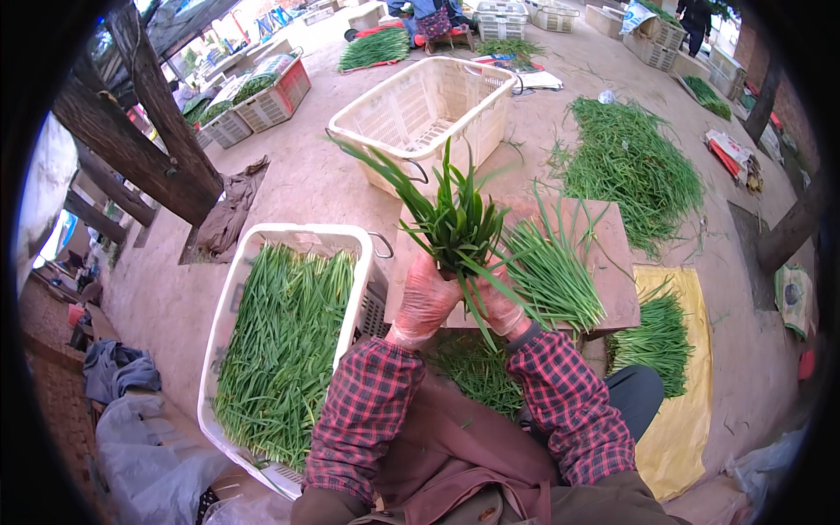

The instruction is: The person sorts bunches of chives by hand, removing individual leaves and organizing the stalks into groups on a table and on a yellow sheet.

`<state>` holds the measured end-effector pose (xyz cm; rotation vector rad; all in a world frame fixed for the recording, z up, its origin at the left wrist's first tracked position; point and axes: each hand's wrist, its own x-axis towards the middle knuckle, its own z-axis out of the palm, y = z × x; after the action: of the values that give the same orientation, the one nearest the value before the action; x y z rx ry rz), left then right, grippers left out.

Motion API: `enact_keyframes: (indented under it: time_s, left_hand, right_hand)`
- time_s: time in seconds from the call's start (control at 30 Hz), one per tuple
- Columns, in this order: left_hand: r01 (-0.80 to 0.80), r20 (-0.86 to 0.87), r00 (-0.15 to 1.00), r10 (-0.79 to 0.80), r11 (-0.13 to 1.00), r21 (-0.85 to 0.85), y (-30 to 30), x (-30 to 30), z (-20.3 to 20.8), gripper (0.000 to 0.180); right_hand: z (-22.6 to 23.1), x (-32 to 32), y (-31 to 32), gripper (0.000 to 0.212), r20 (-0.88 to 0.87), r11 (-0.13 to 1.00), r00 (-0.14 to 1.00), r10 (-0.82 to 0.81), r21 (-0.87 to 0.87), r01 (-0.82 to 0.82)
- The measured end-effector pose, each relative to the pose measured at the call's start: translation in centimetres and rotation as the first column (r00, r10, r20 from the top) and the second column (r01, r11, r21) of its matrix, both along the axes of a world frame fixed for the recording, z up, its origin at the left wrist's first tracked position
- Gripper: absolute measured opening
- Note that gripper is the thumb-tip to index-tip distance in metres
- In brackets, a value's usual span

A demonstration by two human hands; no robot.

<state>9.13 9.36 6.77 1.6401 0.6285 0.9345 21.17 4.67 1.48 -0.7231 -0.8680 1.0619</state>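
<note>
My left hand (424, 302) and my right hand (501, 304), both in thin clear plastic gloves, are closed together around a bunch of garlic chives (457, 227). Its leaf tips point up and away from me, and a few blades droop below my fingers. The lower part of the bunch is hidden by my hands. Just right of my right hand, loose garlic chives (556, 271) lie across a low brown board (617, 254). A white crate (219, 341) on my left is filled with garlic chives laid lengthwise.
An open cream crate (350, 122) stands beyond the board. To the right are a large heap of chives (634, 171) and a bundle (652, 341) on a yellow sack (678, 437). Tree trunks (144, 149) rise at left. A person (429, 22) sits at the back.
</note>
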Motion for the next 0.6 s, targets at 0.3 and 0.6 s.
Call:
enact_keyframes:
  time_s: [0.3,0.6]
  left_hand:
    - [-0.244,0.065,0.968,0.243,0.97,0.01,1.6,1.8,-4.8,0.047]
    - [-0.223,0.178,0.947,0.267,0.946,-0.236,0.5,1.4,-6.5,0.024]
  right_hand:
    - [-4.3,1.0,2.8,0.02,0.61,0.953,0.776,-0.161,-0.11,0.283]
    - [-3.7,-0.2,-0.2,0.059,0.862,0.972,0.502,-0.065,-0.06,0.229]
